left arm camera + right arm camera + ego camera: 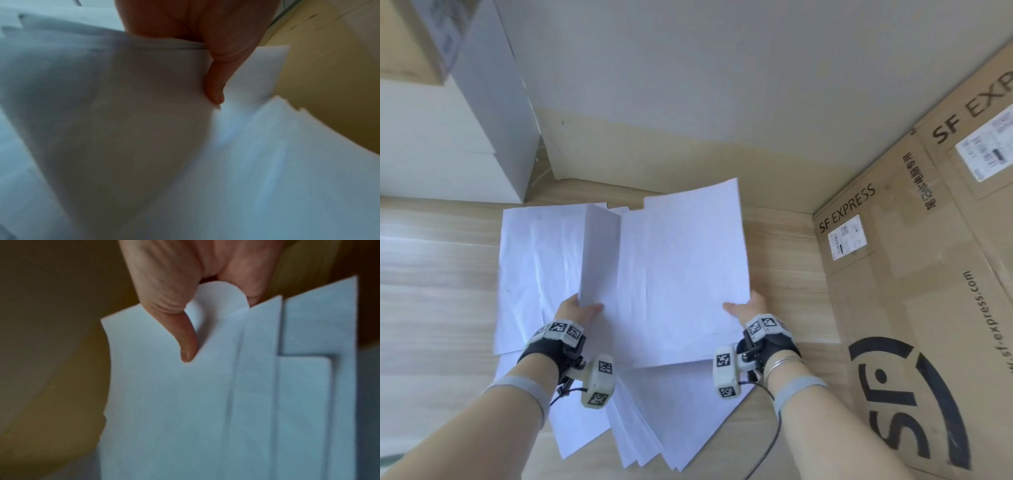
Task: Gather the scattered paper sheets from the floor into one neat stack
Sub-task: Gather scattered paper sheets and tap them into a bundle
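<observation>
White paper sheets (681, 274) are lifted above the wooden floor. My left hand (578, 310) pinches a bundle of sheets (115, 91) by its near edge, thumb on top, and one sheet stands up folded (599, 253). My right hand (744, 306) pinches the near right corner of a single large sheet (164, 394), thumb on top; the edge curls under the thumb. More sheets (661, 414) lie fanned on the floor below my wrists, and others (530, 274) spread flat to the left.
A large SF Express cardboard box (914, 308) lies along the right side. White cabinets (448, 147) stand at the back left, with a plain wall behind. Wooden floor (434, 291) extends to the left.
</observation>
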